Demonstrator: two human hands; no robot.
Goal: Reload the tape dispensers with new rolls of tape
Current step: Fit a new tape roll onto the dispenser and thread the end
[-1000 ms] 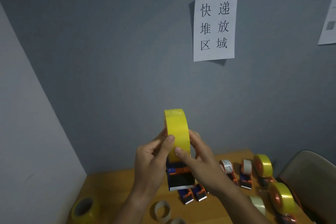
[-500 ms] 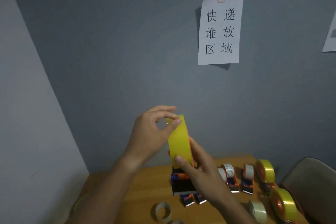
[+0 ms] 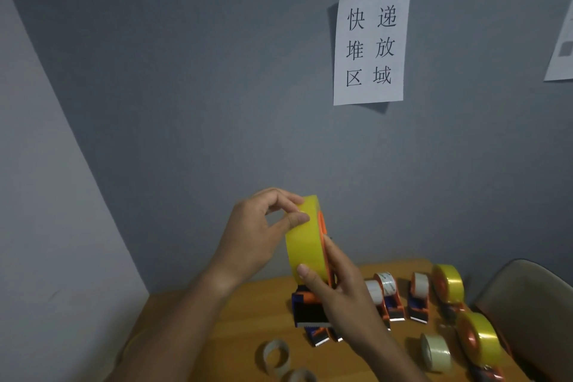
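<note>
A yellow tape roll (image 3: 305, 239) sits on an orange and blue tape dispenser (image 3: 310, 310), held up above the wooden table (image 3: 242, 332). My right hand (image 3: 338, 291) grips the roll and dispenser from the right, thumb on the tape's lower face. My left hand (image 3: 263, 232) pinches at the tape's surface near the top of the roll with thumb and forefinger. The dispenser's right side is hidden behind my right hand.
Loaded dispensers stand on the table at right: two with clear tape (image 3: 386, 291) (image 3: 420, 291), two with yellow tape (image 3: 448, 285) (image 3: 482, 341). A loose clear roll (image 3: 435, 352) and empty cardboard cores (image 3: 276, 358) lie near the front. A chair (image 3: 533, 307) is at right.
My left hand moved from the roll's lower face up to its top and now pinches there. The roll and dispenser tilted slightly; my right hand kept its hold.
</note>
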